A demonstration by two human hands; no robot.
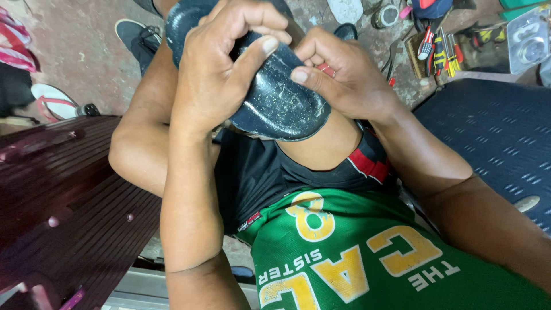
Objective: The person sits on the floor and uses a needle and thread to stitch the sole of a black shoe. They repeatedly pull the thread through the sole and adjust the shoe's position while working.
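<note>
Shoe sole (pixel 278 103), dark blue and scuffed, rests bottom-up on the person's bare knee, in front of black shorts (pixel 258 172) and a green jersey (pixel 356 258). Left hand (pixel 221 74) has its grip closed over the sole's upper edge, thumb pressed flat on the rubber. Right hand (pixel 344 74) pinches the sole's right edge, thumb on top, fingers curled beneath. A dark ribbed bench (pixel 74 206) lies at the left, a blue patterned mat (pixel 499 138) at the right. Pliers and screwdrivers (pixel 442 51) lie on the concrete floor (pixel 86 63) beyond, near a pink sandal (pixel 54 102).
</note>
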